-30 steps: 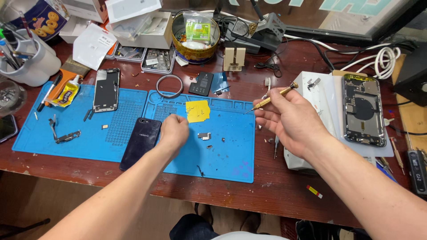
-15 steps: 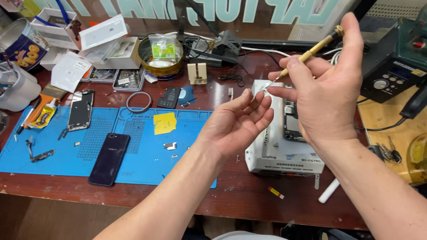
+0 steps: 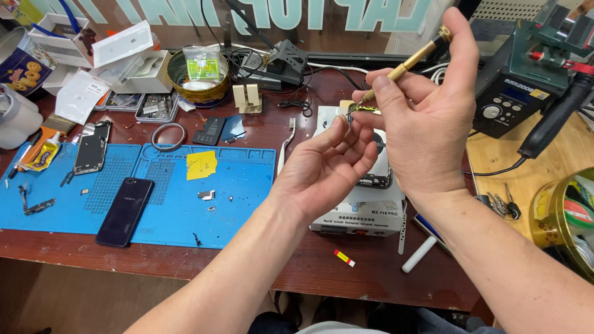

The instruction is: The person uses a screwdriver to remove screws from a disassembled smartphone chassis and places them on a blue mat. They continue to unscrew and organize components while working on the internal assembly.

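My right hand (image 3: pixel 427 117) is raised over the desk and grips a slim gold screwdriver (image 3: pixel 408 62), tip pointing down-left. My left hand (image 3: pixel 328 164) is lifted beside it, thumb and forefinger pinched at the screwdriver's tip on something too small to make out. Below both hands an opened phone (image 3: pixel 377 179) lies on a white box-shaped device (image 3: pixel 359 216). A dark blue phone (image 3: pixel 125 210) rests on the blue repair mat (image 3: pixel 154 185) to the left.
Small screws, a metal bracket (image 3: pixel 206 195) and a yellow note (image 3: pixel 202 164) lie on the mat. A gold tin (image 3: pixel 200 77), parts trays and boxes crowd the back left. A soldering station (image 3: pixel 516 93) stands back right, keys (image 3: pixel 502 204) and another tin (image 3: pixel 569 222) at right.
My left hand left the mat, rose to the right and met the screwdriver tip. My right hand lifted the screwdriver higher. The view shifted right.
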